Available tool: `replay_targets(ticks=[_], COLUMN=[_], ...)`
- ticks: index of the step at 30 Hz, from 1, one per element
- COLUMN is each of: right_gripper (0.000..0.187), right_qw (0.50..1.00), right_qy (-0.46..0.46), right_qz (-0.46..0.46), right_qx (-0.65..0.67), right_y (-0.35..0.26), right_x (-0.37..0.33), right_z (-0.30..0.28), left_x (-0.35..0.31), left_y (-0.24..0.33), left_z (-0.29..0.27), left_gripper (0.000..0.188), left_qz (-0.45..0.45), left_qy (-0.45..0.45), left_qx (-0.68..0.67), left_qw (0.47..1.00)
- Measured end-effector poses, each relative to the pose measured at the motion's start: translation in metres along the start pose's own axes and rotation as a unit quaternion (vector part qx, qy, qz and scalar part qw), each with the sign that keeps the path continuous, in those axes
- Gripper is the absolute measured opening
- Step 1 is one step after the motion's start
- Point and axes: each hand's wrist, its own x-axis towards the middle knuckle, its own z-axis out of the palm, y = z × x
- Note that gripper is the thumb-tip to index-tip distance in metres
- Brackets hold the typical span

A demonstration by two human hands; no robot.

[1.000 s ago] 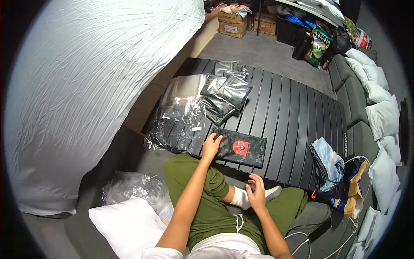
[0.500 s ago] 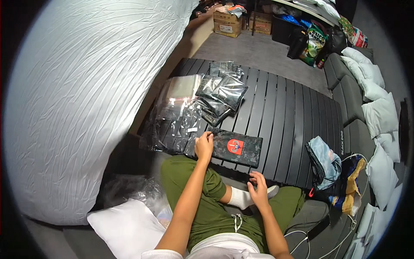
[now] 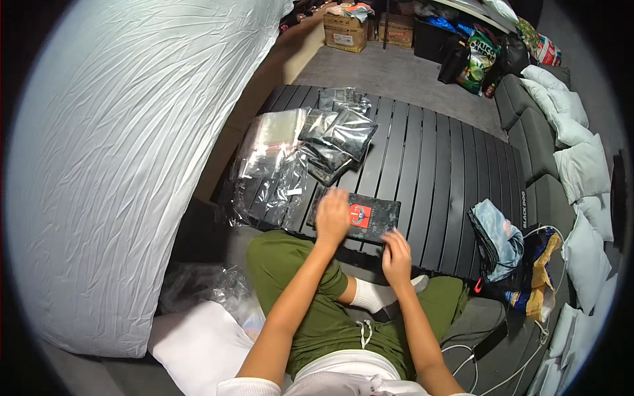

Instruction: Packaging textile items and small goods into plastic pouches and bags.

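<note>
The left hand (image 3: 332, 216) lies flat, fingers spread, on a dark packet (image 3: 360, 216) on the slatted table (image 3: 449, 171). The right hand (image 3: 396, 254), fingers loosely open, touches the packet's 5 o'clock corner.

A black slatted table (image 3: 449, 165) carries a dark flat packet (image 3: 370, 216), clear plastic bags (image 3: 271, 178) and folded cloth (image 3: 498, 237).

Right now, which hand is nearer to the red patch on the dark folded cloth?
Left. The left hand lies on the dark folded cloth beside the red patch; the right hand is at its near edge.
</note>
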Motion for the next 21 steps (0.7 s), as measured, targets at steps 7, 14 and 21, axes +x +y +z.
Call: replay_targets(ticks=[7,14,21], right_gripper=[0.043,0.053,0.065], right_qw=[0.991,0.963,0.956], right_qy=[-0.044,-0.108,-0.182], right_qz=[-0.025,0.044,0.128], right_qx=[-0.123,-0.242,-0.194], right_y=[0.02,0.04,0.0], right_x=[0.056,0.037,-0.049], right_z=[0.044,0.02,-0.04], left_x=[-0.018,-0.01,0.029], left_y=[0.005,0.018,0.03], left_z=[0.025,0.024,0.027], left_gripper=[0.049,0.061,0.054], left_qz=[0.034,0.064,0.443], left_qy=[-0.079,-0.138,-0.199], left_qx=[-0.022,-0.019,-0.138], left_qw=[0.996,0.988,0.863])
